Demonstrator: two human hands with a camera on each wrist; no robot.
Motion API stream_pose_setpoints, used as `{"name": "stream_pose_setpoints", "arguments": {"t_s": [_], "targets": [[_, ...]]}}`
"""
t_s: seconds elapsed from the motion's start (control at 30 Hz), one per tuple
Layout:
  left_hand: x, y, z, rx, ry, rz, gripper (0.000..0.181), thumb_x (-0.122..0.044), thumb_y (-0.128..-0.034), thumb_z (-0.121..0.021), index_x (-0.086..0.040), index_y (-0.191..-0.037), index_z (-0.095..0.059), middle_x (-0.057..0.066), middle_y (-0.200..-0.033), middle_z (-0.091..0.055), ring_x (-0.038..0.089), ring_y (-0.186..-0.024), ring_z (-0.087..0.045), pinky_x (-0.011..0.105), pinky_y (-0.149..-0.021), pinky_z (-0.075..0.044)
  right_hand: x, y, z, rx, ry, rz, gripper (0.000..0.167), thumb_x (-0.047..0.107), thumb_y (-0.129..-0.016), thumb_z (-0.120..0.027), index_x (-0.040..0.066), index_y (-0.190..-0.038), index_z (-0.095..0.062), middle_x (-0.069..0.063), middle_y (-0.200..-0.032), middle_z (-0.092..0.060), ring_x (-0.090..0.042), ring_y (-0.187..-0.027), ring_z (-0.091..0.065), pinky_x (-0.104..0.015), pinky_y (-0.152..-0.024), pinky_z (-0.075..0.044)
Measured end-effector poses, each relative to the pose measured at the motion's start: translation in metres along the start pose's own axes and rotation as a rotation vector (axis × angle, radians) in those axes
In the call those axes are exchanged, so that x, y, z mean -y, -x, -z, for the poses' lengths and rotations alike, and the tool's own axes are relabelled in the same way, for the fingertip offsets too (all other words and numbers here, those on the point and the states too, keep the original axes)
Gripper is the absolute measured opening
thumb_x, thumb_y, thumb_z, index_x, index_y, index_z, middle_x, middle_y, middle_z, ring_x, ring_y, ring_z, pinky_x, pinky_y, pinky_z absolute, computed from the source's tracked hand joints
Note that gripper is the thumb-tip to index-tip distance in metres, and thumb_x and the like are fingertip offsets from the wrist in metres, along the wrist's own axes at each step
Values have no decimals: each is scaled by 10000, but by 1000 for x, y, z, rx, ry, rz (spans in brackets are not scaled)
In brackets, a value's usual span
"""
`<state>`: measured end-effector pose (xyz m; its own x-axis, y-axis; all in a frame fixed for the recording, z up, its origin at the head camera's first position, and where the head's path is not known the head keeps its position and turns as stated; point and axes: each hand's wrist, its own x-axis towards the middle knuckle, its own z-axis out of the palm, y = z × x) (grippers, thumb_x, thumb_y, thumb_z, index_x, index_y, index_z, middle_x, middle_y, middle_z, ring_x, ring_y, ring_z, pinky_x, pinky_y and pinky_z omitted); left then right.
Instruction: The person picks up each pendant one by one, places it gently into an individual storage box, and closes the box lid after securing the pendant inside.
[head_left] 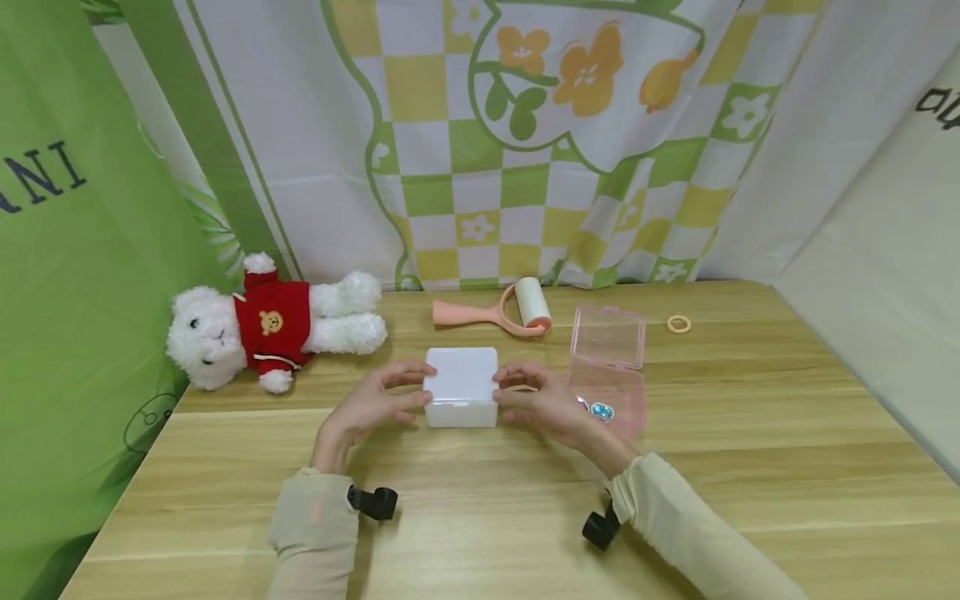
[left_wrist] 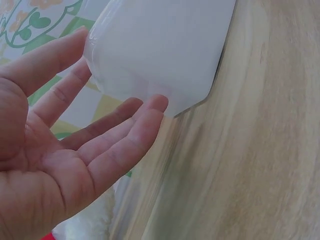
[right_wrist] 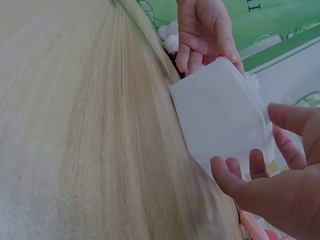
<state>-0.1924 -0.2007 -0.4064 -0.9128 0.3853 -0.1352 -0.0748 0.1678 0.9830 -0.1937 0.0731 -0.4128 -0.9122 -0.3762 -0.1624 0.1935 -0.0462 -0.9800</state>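
A white lidded box point(head_left: 461, 414) sits on the wooden table in the middle of the head view. From its left side my left hand point(head_left: 380, 393) holds it, thumb and forefinger at the lid's edge. My right hand point(head_left: 542, 400) does the same from the right. In the left wrist view the other fingers point(left_wrist: 125, 142) are spread beside the box wall. The right wrist view has the box point(right_wrist: 215, 115) between both hands, with the right thumb point(right_wrist: 292, 117) along the lid's rim. The lid looks closed, so the inside is hidden.
A pink clear case point(head_left: 609, 337) lies unfolded beside the right hand, holding blue gems point(head_left: 602, 411). Behind the box are a pink lint roller point(head_left: 480, 313) and a small beige ring point(head_left: 678, 324). A white plush toy point(head_left: 273, 321) in red lies back left, near curtains.
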Motion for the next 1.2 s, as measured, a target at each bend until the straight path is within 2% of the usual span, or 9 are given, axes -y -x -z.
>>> {"name": "stream_pose_setpoints", "arguments": {"t_s": [0.2,0.67,0.8,0.9,1.03,1.13,1.2], "targets": [[-3,1,-3,-3,10,27,428,-107,-872,-704,-17,-1267,-563,227,-1352,-460,235,-1017,-599,426,-794,-546,-1,2,0,-24,37,-4,278,3,-877,-652,-50,-1140,-576,-156,-1155,-523,-167,-945,-582,-389,-831,-542],[-8,2,-4,-34,2,27,433,-114,-882,-698,-23,-1280,-551,233,-1355,-446,216,-976,-604,420,-804,-545,6,2,-5,-64,58,24,319,16,-888,-646,-58,-1190,-577,-159,-1185,-538,-174,-966,-604,-436,-878,-524],[-8,4,-4,-46,-34,0,416,-125,-890,-691,-19,-1270,-559,236,-1342,-462,243,-998,-598,419,-784,-549,6,1,-6,-57,83,31,320,31,-896,-641,-47,-1200,-578,-162,-1203,-534,-186,-1001,-592,-433,-888,-519],[-9,5,-4,-63,-86,-27,420,-164,-926,-649,-26,-1306,-535,242,-1366,-447,323,-1077,-573,456,-811,-536,8,2,-6,-34,115,49,344,68,-904,-642,-37,-1222,-564,-180,-1240,-515,-211,-1037,-585,-440,-904,-509],[-18,5,-4,-153,-170,-116,455,-261,-972,-581,-34,-1356,-490,237,-1397,-435,406,-1220,-480,510,-955,-452,13,13,-2,4,167,66,400,128,-922,-640,-29,-1268,-516,-212,-1292,-487,-284,-1084,-574,-476,-910,-500],[-28,7,-6,-229,-178,-184,451,-301,-971,-579,-43,-1335,-512,195,-1360,-493,367,-1233,-482,482,-1000,-418,19,28,5,40,181,75,408,153,-943,-618,-51,-1271,-486,-237,-1285,-484,-336,-1097,-560,-514,-920,-484],[-36,9,-10,-240,-147,-217,416,-274,-966,-591,-38,-1304,-534,179,-1319,-529,335,-1193,-519,467,-978,-438,22,39,12,54,173,90,397,150,-952,-604,-85,-1249,-483,-243,-1236,-509,-336,-1077,-570,-513,-921,-483]]}}
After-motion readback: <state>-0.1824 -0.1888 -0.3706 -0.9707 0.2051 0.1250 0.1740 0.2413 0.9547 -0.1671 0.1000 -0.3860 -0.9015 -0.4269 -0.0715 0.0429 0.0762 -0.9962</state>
